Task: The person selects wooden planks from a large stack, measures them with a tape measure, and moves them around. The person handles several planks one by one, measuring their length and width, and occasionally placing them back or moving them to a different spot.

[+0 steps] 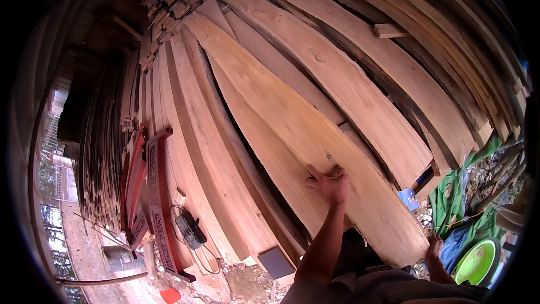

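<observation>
The right hand [434, 246] at the plank [298, 126] shows its fingers indistinctly.

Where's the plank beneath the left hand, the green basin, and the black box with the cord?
Plank [292, 124]: head view, broad upper face.
Green basin [474, 262]: head view, bare inner side.
Black box [192, 231]: head view, middle of its body.

I can read no text, label, brand, number or sign anywhere around me. The small dark mark [329, 156] on the broad plank [270, 107], just beyond my left hand [331, 184], forms no letters I can make out, and the black corded device [191, 231] shows me none either.
</observation>
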Tool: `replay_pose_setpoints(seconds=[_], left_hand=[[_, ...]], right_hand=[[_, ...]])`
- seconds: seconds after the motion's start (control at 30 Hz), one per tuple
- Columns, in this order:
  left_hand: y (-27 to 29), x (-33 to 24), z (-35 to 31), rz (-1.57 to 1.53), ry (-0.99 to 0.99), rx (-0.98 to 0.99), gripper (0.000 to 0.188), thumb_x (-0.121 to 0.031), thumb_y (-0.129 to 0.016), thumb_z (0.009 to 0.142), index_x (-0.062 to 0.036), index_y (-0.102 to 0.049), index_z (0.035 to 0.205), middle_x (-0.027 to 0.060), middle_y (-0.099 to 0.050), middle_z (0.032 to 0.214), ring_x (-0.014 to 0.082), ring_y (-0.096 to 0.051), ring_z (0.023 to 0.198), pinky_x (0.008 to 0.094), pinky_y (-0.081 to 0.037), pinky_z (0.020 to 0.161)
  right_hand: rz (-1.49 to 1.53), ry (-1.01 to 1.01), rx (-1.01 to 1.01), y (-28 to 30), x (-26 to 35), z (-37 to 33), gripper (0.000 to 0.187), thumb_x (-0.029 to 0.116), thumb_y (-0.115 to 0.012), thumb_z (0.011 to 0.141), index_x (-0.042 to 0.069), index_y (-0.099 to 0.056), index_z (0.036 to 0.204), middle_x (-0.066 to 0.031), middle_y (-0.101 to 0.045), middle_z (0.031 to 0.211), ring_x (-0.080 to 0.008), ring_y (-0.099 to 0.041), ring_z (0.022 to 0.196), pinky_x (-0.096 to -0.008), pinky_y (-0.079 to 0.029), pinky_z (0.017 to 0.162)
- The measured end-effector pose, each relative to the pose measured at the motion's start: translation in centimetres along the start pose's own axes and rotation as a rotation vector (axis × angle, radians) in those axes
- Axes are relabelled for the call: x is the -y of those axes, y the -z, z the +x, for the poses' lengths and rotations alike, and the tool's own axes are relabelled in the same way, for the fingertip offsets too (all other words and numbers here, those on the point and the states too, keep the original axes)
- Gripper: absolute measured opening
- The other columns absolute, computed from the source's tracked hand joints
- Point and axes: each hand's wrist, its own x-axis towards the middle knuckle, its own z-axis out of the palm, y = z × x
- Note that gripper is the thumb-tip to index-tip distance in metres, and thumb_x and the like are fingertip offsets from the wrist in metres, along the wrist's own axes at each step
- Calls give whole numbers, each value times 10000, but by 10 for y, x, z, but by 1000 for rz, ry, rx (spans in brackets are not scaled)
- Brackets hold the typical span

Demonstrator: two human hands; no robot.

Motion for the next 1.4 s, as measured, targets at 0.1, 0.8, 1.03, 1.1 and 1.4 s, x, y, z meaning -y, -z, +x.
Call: replay_pose_setpoints(seconds=[0.1,0.8,1.03,1.1,1.4], left_hand=[[3,0,-2,18,-3,3,1004,-251,-782,642,45,-262,1448,275,-364,1176,413,-428,1094,489,-454,886],[0,-2,-5,56,-25,-33,897,-288,-705,701,-5,-280,1439,273,-381,1115,400,-411,1049,492,-413,879],[7,-5,-5,54,-3,1,829,-300,-660,747,-13,-297,1436,282,-372,1149,402,-413,1050,501,-416,880],[5,-3,-5,48,-20,-23,806,-309,-642,764,-16,-303,1434,286,-375,1153,406,-416,1054,502,-416,877],[-7,2,1,129,-24,-34,803,-372,-605,801,1,-293,1439,249,-392,1100,382,-439,1018,479,-425,832]], right_hand=[[-20,73,83,1,1,1,255,159,-602,911,152,-506,674,48,-466,629,-83,-419,554,-282,-329,510],[-65,270,279,8,-9,22,271,-13,-536,821,153,-396,659,85,-345,611,-39,-330,533,-249,-240,491],[-50,226,269,3,-3,17,257,99,-579,823,97,-452,600,56,-404,585,-71,-366,537,-295,-276,517],[-94,240,244,3,1,10,268,108,-580,836,99,-457,598,57,-408,584,-72,-370,533,-292,-279,515],[-165,135,194,-9,30,-14,286,142,-574,886,97,-478,620,30,-466,602,-77,-409,554,-277,-302,533]])
